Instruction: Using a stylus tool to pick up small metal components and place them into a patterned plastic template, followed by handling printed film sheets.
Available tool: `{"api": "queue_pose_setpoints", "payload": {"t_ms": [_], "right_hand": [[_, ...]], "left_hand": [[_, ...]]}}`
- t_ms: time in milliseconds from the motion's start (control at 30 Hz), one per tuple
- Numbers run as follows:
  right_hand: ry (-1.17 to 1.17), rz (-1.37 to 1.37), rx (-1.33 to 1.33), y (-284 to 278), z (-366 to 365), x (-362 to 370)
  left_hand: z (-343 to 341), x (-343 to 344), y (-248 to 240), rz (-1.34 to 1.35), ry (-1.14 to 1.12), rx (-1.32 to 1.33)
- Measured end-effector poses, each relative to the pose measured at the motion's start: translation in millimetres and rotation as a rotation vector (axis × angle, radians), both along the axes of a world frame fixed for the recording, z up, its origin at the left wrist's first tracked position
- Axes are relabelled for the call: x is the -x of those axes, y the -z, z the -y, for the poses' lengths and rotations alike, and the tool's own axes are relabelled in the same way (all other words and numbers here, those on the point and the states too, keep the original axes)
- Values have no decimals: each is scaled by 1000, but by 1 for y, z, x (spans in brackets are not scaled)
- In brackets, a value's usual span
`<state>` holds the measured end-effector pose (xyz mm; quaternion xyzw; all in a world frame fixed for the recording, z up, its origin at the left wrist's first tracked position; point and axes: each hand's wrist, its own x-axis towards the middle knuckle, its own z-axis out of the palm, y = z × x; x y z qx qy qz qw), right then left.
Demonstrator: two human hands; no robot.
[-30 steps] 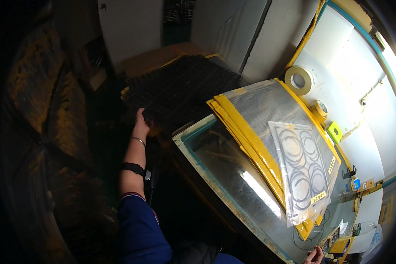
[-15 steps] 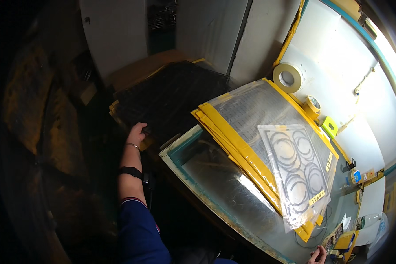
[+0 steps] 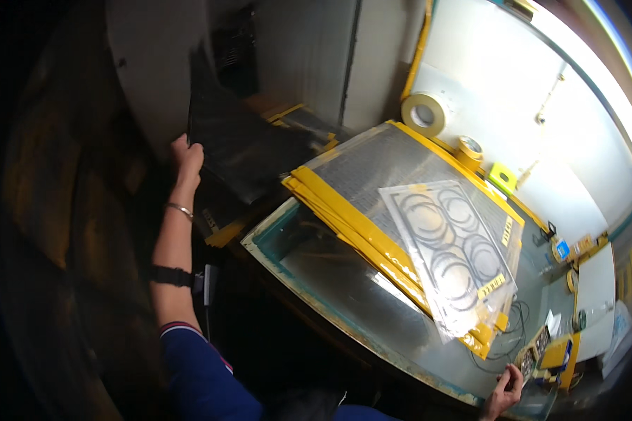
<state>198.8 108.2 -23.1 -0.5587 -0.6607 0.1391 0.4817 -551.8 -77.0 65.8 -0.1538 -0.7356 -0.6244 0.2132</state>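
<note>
My left hand (image 3: 187,158) is closed on the edge of a large dark film sheet (image 3: 221,133), which it holds raised and bent at the far left. Beneath it lie more dark sheets with yellow-taped edges (image 3: 221,235). Low on the right, my right hand (image 3: 505,393) is by the front edge of the glass-topped table (image 3: 316,256), its fingers curled together; whether anything is in them is hidden. Between the hands lies a stack of yellow-edged films (image 3: 372,161), topped by a clear sheet with ring patterns (image 3: 449,245).
A wide tape roll (image 3: 423,114), a yellow tape roll (image 3: 468,151) and a lime-green block (image 3: 502,177) line the table's back edge by a white panel (image 3: 498,84). Thin cable and small boxes (image 3: 558,353) are at the right. A grey cabinet (image 3: 154,63) stands behind the raised sheet.
My left hand has moved up and left, lifting the dark sheet off the pile and bending it upward. My right hand shows more at the table edge. The whole view has shifted.
</note>
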Motion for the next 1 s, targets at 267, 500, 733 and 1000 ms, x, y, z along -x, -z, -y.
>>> {"api": "queue_pose_setpoints", "payload": {"t_ms": [267,500,733,1000], "right_hand": [[-129,-135,-20,-10,13,22],[-533,-549,238,-32,33,52],[-1142,-1071,1416,-90,46,174],[-747,-1239,1312,-73,88,271]], "left_hand": [[-24,-154,-97,-585,78,697],[-22,-305,-82,-893,458,887],[1,-384,-24,-949,473,1197],[29,-414,6,-1010,377,1122]]}}
